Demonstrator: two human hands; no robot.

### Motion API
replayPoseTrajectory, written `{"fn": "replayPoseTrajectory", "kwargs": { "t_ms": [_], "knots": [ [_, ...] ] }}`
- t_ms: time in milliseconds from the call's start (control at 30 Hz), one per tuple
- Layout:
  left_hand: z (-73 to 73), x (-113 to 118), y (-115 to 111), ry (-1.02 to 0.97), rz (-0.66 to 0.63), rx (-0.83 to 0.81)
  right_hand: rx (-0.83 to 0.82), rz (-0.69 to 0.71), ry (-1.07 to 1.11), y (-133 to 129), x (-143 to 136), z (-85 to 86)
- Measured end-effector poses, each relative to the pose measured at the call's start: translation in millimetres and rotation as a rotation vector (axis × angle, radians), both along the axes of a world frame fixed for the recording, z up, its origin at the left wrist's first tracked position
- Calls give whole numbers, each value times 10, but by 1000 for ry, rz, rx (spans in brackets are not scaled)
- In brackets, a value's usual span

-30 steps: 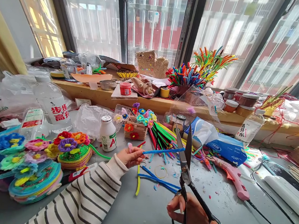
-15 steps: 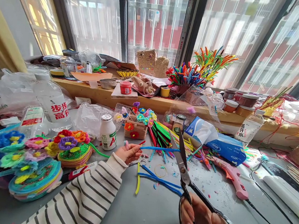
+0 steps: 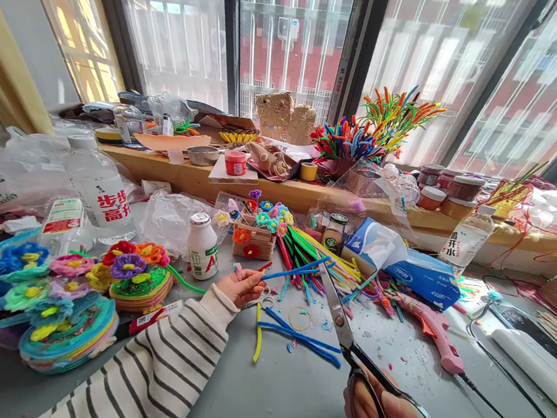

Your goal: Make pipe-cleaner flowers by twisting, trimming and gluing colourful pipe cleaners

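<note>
A blue pipe cleaner [image 3: 291,271] is pinched in my left hand [image 3: 240,288], its free end pointing right. My right hand [image 3: 386,412] is closed around the handles of large black-handled scissors [image 3: 341,317]. Their blades are together, and the tips reach the pipe cleaner near its far end; whether it is cut there I cannot tell. Several blue pipe cleaners [image 3: 301,340] and a short yellow one [image 3: 257,341] lie on the grey table [image 3: 256,401] below. A small pair of scissors [image 3: 266,297] lies beside my left hand, partly hidden.
Pipe cleaner flowers [image 3: 126,265] and discs stand at left. A white bottle [image 3: 202,246] and a flower basket [image 3: 253,238] are behind my left hand. Behind the blades lies a pipe cleaner bundle [image 3: 299,245]. A pink glue gun [image 3: 438,334] with its cord and a blue tissue pack [image 3: 421,277] are at right.
The scissor blades have gone from spread to together, and my right hand has shifted slightly right and down. The pipe cleaner's free end now tilts upward. My left hand has barely moved.
</note>
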State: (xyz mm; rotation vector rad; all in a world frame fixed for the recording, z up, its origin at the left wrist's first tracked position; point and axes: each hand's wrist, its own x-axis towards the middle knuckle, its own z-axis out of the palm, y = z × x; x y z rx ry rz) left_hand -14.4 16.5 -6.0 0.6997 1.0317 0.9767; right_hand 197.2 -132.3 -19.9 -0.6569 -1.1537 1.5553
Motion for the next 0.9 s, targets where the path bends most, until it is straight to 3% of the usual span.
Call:
{"fn": "replayPoseTrajectory", "kwargs": {
  "t_ms": [133,300,400,533,633,767,900],
  "knots": [
    [1,0,-1,2,11,-3,19,17,-124,48,0,-12],
    [7,-13,8,3,42,-3,173,-120,-450,96,96,33],
    [11,-17,8,-1,62,4,209,-263,-647,115,223,80],
    [21,-7,3,13,123,56,170,-600,-800,150,456,70],
    [35,-8,11,16,177,98,268,-767,-1069,180,637,1],
    [59,-37,29,-3,204,125,437,-771,-1390,216,761,-119],
    [81,-59,20,-10,216,145,570,-581,-1571,243,768,-168]
  ]
}}
